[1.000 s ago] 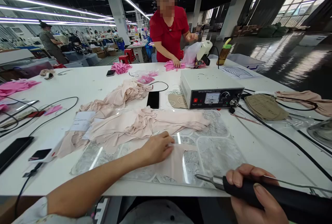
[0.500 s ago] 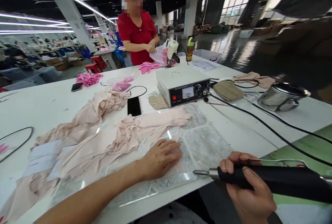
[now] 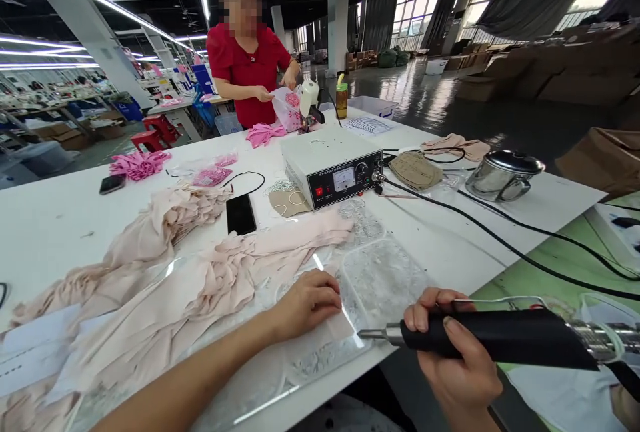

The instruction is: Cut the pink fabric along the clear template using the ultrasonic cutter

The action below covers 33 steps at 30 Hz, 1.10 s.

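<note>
My left hand (image 3: 309,307) lies palm down on a small pale pink fabric piece (image 3: 340,327), fingers bent lightly against it; its thumb is hidden. Under the fabric is a clear plastic sheet (image 3: 385,272). My right hand (image 3: 457,345) is wrapped round the black handle of an ultrasonic cutter (image 3: 515,337). The cutter's narrow metal tip points left, close to the fabric piece's right edge. Beyond my left hand, a pile of pale pink fabric pieces (image 3: 220,279) spreads over the sheet.
A control box (image 3: 333,169) with a dial stands mid-table, a black cable running from it to the right. Around it are a black phone (image 3: 241,214), brown card pieces (image 3: 415,171) and a steel mug (image 3: 504,175). Across the table, a person in red (image 3: 250,65) handles a plastic bag.
My view has turned to the right. My left hand's fingers have drawn in and bent more, uncovering more of the fabric piece. The cutter's tip is nearer the fabric's edge.
</note>
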Tool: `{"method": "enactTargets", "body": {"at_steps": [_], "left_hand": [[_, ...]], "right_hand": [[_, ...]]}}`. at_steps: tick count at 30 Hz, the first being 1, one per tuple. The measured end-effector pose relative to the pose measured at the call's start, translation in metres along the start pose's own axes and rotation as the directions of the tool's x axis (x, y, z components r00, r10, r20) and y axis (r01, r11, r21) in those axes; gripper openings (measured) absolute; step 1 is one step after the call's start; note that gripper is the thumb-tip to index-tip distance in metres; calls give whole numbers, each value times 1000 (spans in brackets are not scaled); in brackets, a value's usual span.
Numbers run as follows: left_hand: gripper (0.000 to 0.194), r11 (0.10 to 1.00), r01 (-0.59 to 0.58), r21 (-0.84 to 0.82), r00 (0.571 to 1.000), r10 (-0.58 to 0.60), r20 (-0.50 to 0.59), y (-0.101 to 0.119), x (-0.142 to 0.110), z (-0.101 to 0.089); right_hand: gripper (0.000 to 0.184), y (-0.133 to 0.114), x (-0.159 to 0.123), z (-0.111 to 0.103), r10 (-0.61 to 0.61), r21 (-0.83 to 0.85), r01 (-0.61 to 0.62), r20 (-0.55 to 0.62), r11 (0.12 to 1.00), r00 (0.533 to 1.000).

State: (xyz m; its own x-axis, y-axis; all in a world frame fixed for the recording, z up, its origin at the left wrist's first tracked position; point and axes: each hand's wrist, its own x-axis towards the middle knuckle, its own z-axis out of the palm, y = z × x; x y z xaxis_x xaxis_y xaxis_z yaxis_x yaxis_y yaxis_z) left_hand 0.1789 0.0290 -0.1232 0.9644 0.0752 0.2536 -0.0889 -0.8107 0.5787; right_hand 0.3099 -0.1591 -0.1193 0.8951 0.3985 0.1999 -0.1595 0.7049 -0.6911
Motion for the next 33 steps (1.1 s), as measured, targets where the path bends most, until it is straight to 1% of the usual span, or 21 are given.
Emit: {"method": "enactTargets", "body": {"at_steps": [4, 8, 12, 17, 19, 21, 23, 24, 25, 27, 29, 33], "left_hand": [[20, 999, 30, -35, 999, -30, -11, 1, 0, -1], [20, 997, 46, -54, 999, -46, -5, 2, 1, -1], [17, 998, 41, -55, 999, -41, -1, 1, 1, -1], [12, 999, 16, -44, 1000, -17, -22, -1, -3, 1], [14, 999, -34, -7, 998, 34, -49, -1, -6, 0], [20, 988, -139, 62, 990, 141, -24, 0, -7, -2], [26, 957, -263, 119, 964, 255, 83, 2, -8, -5], [28, 942, -308, 131, 946, 289, 147, 3, -8, -7], [29, 930, -342, 139, 928, 310, 207, 4, -7, -9], [29, 906, -392, 161, 899, 339, 278, 6, -6, -10], [26, 879, -434, 198, 881, 369, 296, 6, -6, -10], [23, 819, -485, 308, 870, 414, 269, 5, -8, -7]], "right_hand": [[8, 1, -1, -1, -2, -2, 2, 9, 1000, 1000], [9, 2, 0, 2, -9, -16, 9, -5, 1000, 1000], [9, 2, -1, 6, -3, 3, 3, -20, 1000, 1000], [9, 5, -3, 6, 12, 17, -12, -5, 1000, 1000], [9, 6, -4, 5, 14, 6, -14, 1, 1000, 1000], [8, 7, -4, 4, 18, -12, -18, 3, 1000, 1000], [7, 6, -4, 4, 20, -28, -20, 0, 999, 1000], [7, 5, -4, 4, 18, -35, -18, -6, 999, 1000], [8, 4, -4, 5, 13, -41, -14, -10, 999, 1000], [9, 2, -4, 5, 6, -55, -7, -22, 998, 1000], [11, 1, -5, 5, 10, -70, -12, -33, 997, 999], [10, 0, -6, 4, 31, -85, -36, -57, 996, 998]]}}
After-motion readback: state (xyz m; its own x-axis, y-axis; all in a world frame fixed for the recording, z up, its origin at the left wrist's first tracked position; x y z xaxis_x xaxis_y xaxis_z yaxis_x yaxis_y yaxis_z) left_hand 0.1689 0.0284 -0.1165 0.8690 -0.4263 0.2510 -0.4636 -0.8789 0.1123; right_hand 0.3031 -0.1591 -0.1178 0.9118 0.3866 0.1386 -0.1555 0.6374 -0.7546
